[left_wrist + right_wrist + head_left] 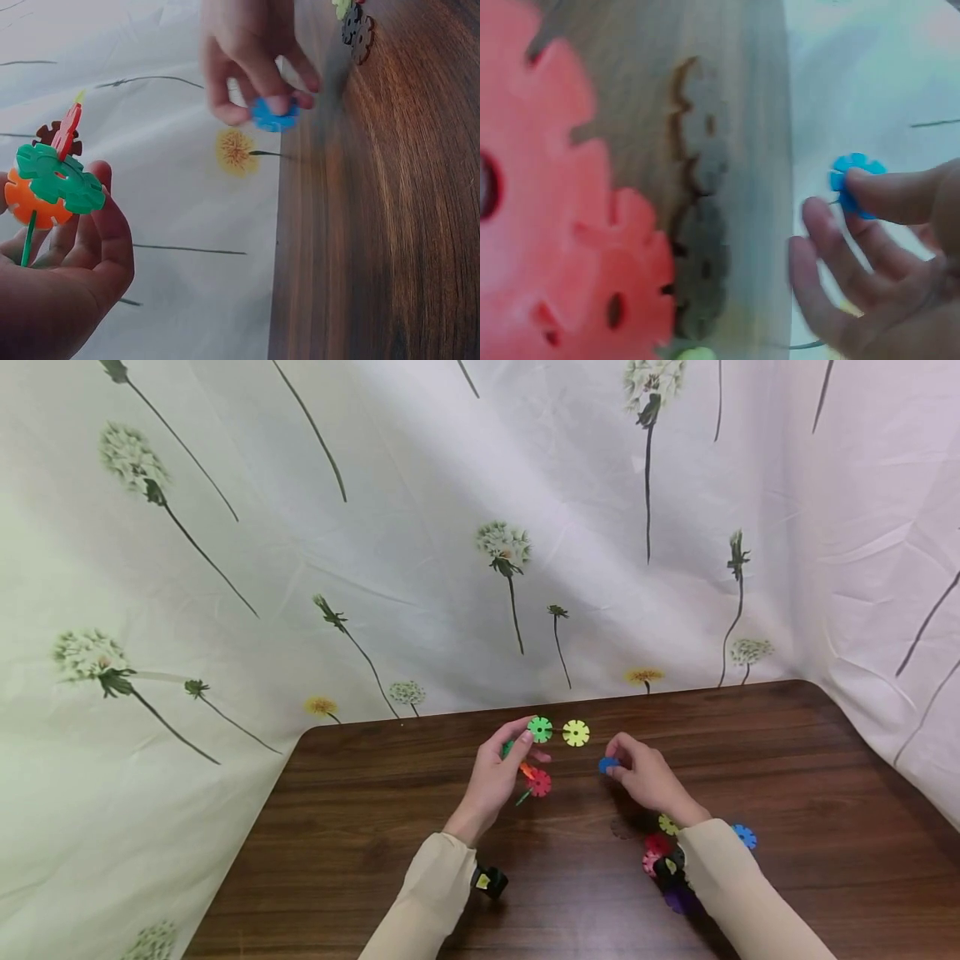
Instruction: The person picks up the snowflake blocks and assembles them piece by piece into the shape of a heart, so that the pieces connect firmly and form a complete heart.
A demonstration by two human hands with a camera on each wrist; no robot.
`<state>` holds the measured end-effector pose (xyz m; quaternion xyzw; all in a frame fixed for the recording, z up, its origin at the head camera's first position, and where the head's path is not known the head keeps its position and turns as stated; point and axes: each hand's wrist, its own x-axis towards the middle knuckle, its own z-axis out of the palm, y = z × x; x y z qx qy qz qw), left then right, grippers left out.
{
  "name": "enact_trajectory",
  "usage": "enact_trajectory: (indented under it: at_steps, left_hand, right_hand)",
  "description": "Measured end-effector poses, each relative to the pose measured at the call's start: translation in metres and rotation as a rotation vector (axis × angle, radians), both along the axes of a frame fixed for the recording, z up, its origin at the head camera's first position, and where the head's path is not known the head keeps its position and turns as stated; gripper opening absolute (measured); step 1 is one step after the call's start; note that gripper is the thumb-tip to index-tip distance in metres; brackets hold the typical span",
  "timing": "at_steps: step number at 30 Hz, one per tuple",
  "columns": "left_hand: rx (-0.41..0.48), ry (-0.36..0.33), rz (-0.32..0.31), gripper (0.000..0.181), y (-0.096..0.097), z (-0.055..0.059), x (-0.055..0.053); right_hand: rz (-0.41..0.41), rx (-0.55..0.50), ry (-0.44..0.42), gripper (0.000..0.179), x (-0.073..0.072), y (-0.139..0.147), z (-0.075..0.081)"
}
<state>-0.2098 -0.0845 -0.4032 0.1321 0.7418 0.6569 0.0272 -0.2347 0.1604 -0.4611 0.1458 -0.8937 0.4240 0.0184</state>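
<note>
A: Left hand (497,768)?

B: Raised, thumb and curled fingers gripping a chain of linked discs (46,174). Green disc (533,724) right under the thumb tip. Yellow disc (582,734) at the chain's end, out to the right of that thumb.

A: Lower part of the chain?

B: Below the same hand's fingers, nearer the person: orange disc (30,196), then red disc (544,787) overlapping it.

A: Right hand (651,775)?

B: Pinching a blue disc (606,766) between thumb and fingertips, remaining fingers loosely bent. Disc points toward the left hand, near the yellow one but apart from it.

A: Anything near the right wrist?

B: Loose pieces on the dark wooden table (360,827). Brown disc (621,829) just below the right hand, on the person's side. Yellow-green disc (666,821) tucked by the wrist, purple disc (678,900) nearer the person beside the sleeve (738,877). Second blue disc (738,832) on the wrist's outer side.

A: How many in that heap?

B: Can't say; the forearm covers some, and the right wrist view is blurred.

A: Beyond both hands?

B: White cloth (420,568), dandelion print, behind the table's far edge.
</note>
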Motion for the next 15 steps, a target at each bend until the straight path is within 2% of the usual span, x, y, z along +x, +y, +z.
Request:
enact_trajectory:
  at_steps: [7, 15]
  left_hand:
    - [0.011, 0.004, 0.014, 0.041, -0.001, -0.001, -0.001]
    - [0.044, 0.033, 0.019, 0.040, -0.002, -0.001, -0.001]
  right_hand:
    - [-0.006, -0.220, 0.079, 0.012, 0.006, 0.003, 0.017]
    - [0.001, -0.350, 0.115, 0.011, 0.012, 0.002, 0.035]
